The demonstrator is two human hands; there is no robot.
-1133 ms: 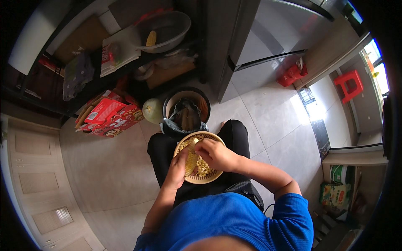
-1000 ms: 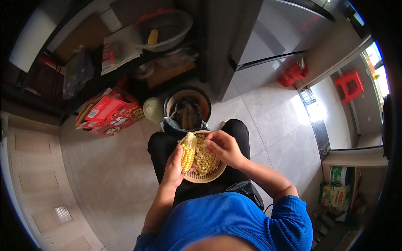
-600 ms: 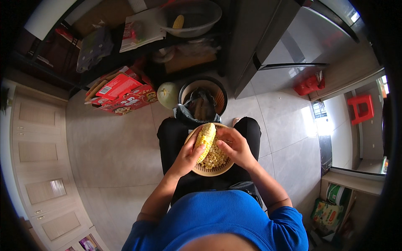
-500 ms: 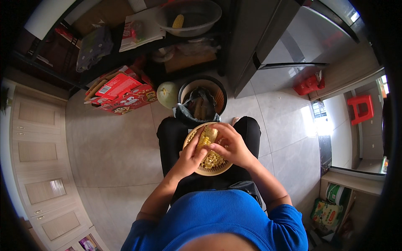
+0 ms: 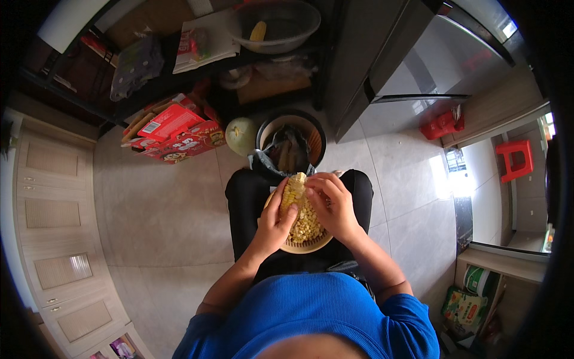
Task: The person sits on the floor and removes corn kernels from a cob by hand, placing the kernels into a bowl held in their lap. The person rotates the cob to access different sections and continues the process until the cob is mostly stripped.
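Observation:
A partly stripped corn cob [image 5: 293, 190] is held tilted, its pale end pointing away from me. My left hand [image 5: 275, 221] wraps round its left side and lower part, the thumb lying across the front. With curled fingers, my right hand [image 5: 335, 206] pinches at the cob's upper right edge; its fingertips are partly hidden. Beneath both hands a round tan basket [image 5: 308, 246] rests on my lap, holding many loose yellow corn kernels [image 5: 306, 226].
Just beyond my knees stands a bin [image 5: 320, 134] lined with a dark bag [image 5: 263, 163]. Left of it are a pale green melon [image 5: 240, 136] and red cartons [image 5: 185, 134]. Another corn cob [image 5: 258, 31] lies in a clear basin [image 5: 287, 42] on the shelf. A fridge [image 5: 412, 66] stands right.
The cob has turned more upright, its pale end now uncovered. My right hand has shifted from over the cob's top to its right edge, showing more kernels in the basket.

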